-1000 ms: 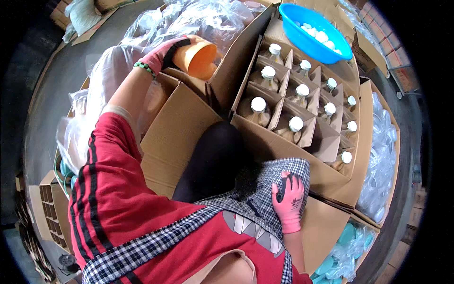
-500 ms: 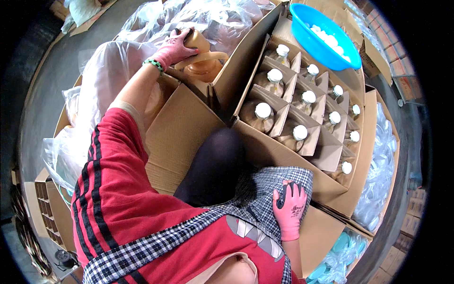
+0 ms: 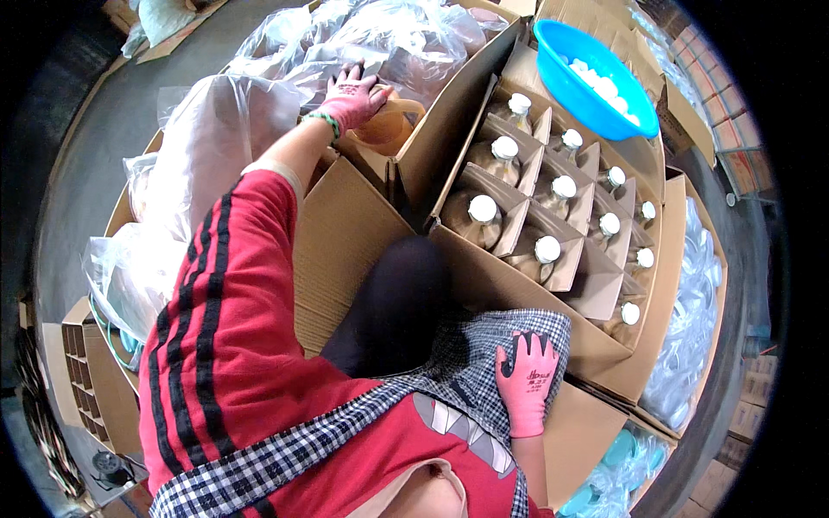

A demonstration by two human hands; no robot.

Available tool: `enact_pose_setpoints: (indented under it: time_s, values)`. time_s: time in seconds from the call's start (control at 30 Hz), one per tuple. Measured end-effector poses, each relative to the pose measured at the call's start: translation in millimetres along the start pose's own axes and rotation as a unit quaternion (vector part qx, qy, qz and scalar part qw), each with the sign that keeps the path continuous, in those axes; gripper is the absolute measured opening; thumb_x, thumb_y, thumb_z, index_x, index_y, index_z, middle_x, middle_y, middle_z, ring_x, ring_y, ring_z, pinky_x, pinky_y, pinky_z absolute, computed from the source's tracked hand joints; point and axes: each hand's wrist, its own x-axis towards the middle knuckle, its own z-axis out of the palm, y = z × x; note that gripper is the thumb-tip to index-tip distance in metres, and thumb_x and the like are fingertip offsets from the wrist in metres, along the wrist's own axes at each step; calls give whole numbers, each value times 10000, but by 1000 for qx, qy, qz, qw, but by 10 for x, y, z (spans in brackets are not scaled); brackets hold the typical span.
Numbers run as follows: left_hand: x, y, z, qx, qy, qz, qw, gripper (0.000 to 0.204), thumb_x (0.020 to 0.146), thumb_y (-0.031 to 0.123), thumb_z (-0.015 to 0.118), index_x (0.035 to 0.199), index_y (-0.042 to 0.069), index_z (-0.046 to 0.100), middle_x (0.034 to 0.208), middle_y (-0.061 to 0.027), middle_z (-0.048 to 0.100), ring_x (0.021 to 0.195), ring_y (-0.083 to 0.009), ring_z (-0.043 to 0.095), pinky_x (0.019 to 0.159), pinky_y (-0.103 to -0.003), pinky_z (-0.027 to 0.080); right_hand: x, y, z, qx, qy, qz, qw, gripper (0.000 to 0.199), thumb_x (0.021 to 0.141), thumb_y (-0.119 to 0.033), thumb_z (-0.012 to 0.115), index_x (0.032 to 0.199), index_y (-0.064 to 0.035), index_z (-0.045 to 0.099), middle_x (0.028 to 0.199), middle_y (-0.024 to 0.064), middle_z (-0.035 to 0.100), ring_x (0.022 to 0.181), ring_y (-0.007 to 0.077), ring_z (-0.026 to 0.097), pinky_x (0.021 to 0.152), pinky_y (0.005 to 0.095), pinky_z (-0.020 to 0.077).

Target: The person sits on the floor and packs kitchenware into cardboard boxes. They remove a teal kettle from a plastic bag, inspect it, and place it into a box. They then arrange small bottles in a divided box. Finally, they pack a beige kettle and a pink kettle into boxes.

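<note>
My left hand (image 3: 356,101), in a pink glove with dark fingertips and a green beaded bracelet at its wrist, reaches into the cardboard box at the upper left. Its fingers are spread over an amber plastic jug (image 3: 382,134) with a looped handle, beside crumpled clear plastic; what lies under the palm is hidden. My right hand (image 3: 528,375), gloved in pink too, rests flat with fingers apart on the black-and-white checked apron (image 3: 484,341) over my lap, holding nothing. Right of my knee stands a divided carton (image 3: 527,268) of several clear bottles (image 3: 479,216) with white caps.
A blue basin (image 3: 553,65) of small white caps sits at the carton's far edge. Clear plastic bags (image 3: 216,147) fill the boxes on the left. To the right are a box of clear plastic pieces (image 3: 686,319) and one holding teal items (image 3: 617,462). A cardboard flap (image 3: 341,233) stands beside my leg.
My left hand has shifted right and slightly down, its fingers now more spread. The jug sits lower in the box, and its tan upper part no longer shows. My right hand stays on the apron.
</note>
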Motion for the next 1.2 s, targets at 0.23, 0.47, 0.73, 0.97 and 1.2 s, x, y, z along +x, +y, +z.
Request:
enact_pose_setpoints:
  time_s: [0.23, 0.47, 0.73, 0.97, 1.2]
  values:
    - [-67, -188, 10, -275, -205, -74, 936, 663, 804, 613, 276, 1200, 104, 430, 1253, -208, 362, 1186, -329, 319, 968, -408, 256, -53, 46, 12, 10, 29, -9, 999, 336, 726, -308, 557, 933, -44, 548, 903, 130, 513, 861, 300, 468, 751, 405, 363]
    - [-1763, 747, -1071, -130, 19, 196, 972, 583, 730, 515, 519, 1102, 67, 488, 1116, -197, 440, 1080, -365, 387, 924, -458, 295, -73, 164, -460, 738, 37, 33, 673, 419, 860, -391, 416, 739, -6, 532, 918, 147, 546, 998, 252, 458, 902, 400, 312]
    - [-2964, -869, -2390, 257, 58, -270, 926, 876, 624, 553, 634, 1237, 2, 338, 1208, -229, 409, 1103, -386, 400, 911, -424, 345, 159, -922, -1841, 668, -254, -470, 518, 535, 827, -555, 299, 762, -76, 528, 873, 122, 504, 925, 273, 425, 844, 391, 318]
    - [-3650, -1316, -1984, -519, -1, -378, 767, 281, 782, 261, 599, 922, 21, 563, 735, 17, 537, 629, -79, 490, 555, -227, 404, -130, -928, -1786, 546, -261, -598, 526, 461, 826, -497, 348, 824, -68, 520, 900, 108, 504, 928, 249, 429, 851, 368, 320]
    - [-2556, -653, -2713, -761, 113, -6, 638, 210, 853, 176, 465, 968, 9, 523, 846, -78, 553, 800, -192, 548, 809, -332, 425, -254, -886, -1799, 517, -192, -597, 582, 399, 824, -438, 397, 886, -61, 512, 927, 95, 504, 932, 224, 433, 858, 344, 322]
